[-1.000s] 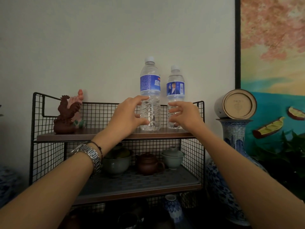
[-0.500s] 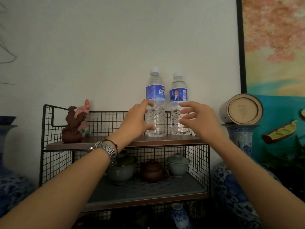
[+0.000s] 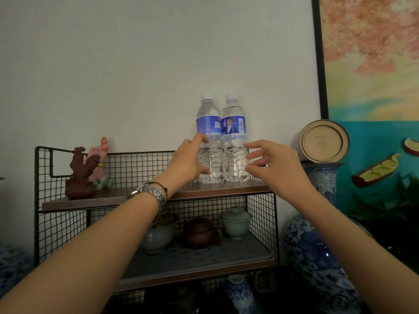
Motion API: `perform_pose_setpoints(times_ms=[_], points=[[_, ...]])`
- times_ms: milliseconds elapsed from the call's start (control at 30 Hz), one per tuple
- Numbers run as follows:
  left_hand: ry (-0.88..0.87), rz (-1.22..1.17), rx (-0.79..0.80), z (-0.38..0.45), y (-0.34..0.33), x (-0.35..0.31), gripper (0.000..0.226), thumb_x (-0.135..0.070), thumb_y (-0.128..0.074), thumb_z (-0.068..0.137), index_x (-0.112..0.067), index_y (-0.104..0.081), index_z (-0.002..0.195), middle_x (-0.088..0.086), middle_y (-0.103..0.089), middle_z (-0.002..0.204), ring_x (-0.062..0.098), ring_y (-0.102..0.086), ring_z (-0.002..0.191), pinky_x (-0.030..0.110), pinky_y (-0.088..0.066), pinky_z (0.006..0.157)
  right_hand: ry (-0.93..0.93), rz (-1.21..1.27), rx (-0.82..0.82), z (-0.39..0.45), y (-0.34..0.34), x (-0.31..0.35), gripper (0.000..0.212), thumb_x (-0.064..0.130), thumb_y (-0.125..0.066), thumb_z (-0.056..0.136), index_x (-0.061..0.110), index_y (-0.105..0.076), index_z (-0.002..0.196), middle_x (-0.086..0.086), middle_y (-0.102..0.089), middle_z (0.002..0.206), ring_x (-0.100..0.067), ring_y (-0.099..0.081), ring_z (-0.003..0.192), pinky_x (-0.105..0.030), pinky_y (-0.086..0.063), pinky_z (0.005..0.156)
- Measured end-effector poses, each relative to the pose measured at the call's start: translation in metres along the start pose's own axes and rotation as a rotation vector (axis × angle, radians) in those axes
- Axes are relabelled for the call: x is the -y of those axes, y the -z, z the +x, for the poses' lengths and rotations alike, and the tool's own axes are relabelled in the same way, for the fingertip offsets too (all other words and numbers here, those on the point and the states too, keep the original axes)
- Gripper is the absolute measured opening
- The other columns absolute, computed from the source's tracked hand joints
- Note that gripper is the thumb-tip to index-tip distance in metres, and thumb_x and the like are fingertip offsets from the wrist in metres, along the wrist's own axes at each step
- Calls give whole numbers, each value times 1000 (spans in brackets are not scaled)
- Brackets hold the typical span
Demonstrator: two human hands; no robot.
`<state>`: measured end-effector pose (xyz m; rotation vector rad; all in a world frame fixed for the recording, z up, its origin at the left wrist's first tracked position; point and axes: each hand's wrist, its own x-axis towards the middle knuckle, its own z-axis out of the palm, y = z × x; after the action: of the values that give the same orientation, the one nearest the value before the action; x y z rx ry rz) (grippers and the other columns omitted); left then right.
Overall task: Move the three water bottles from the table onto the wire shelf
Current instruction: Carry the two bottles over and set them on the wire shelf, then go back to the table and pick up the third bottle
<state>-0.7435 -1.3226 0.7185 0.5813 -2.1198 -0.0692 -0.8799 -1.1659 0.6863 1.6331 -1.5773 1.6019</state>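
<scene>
Two clear water bottles with blue labels stand upright and touching on the top board of the black wire shelf [image 3: 113, 197], towards its right end. My left hand [image 3: 184, 165] is curled in a loose C at the left bottle [image 3: 209, 123], with index tip and thumb tip resting on its left front, not wrapped around it. Just right of the right bottle [image 3: 234, 123], my right hand [image 3: 274, 165] has its fingers spread and the tips beside the bottle's wall. No other bottle is in view.
A brown rooster figurine [image 3: 79, 175] and a pink figure [image 3: 101, 155] stand at the top board's left end. The lower shelf holds a bowl [image 3: 157, 237], a teapot [image 3: 200, 232] and a lidded cup [image 3: 235, 223]. A blue-white vase [image 3: 317, 257] carrying a round tin [image 3: 324, 141] stands right of the shelf.
The two bottles stood apart and now touch. My right hand has come off the right bottle and spread open. My left hand's grip on the left bottle has loosened.
</scene>
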Motion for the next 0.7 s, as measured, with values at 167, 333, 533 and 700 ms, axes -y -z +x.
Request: perform_pose_setpoints(times_ms=[167, 333, 533, 700], points=[[21, 20, -2, 5, -2, 1, 72, -14, -83, 65, -28, -40, 121, 9, -52, 120, 20, -51, 102, 31, -42, 81, 14, -1, 0, 0, 0, -1, 42, 3, -72, 78, 19, -64, 117, -2, -69, 95, -12, -69, 79, -21, -56, 69], [16, 83, 29, 1, 0, -4, 68, -18, -80, 69, -27, -39, 122, 10, -54, 122, 21, -53, 102, 30, -42, 78, 6, 8, 18, 1, 2, -1, 40, 4, -72, 78, 18, -65, 114, -2, -69, 95, -11, -68, 78, -16, -54, 66], [-3, 422, 83, -28, 32, -31, 43, -46, -65, 81, -25, -54, 117, 2, -65, 111, 20, -60, 94, 34, -48, 74, 16, -183, 94, -7, 29, 11, 30, 13, -76, 76, 19, -67, 104, 1, -66, 87, -10, -62, 72, -18, -51, 66], [-102, 728, -40, -66, 62, -66, 33, -49, -57, 83, -26, -59, 107, -1, -67, 99, 19, -60, 86, 31, -39, 65, 130, -643, 69, -24, 67, 19, 31, 27, -69, 81, 21, -58, 110, -1, -63, 101, -18, -57, 89, -34, -47, 74]])
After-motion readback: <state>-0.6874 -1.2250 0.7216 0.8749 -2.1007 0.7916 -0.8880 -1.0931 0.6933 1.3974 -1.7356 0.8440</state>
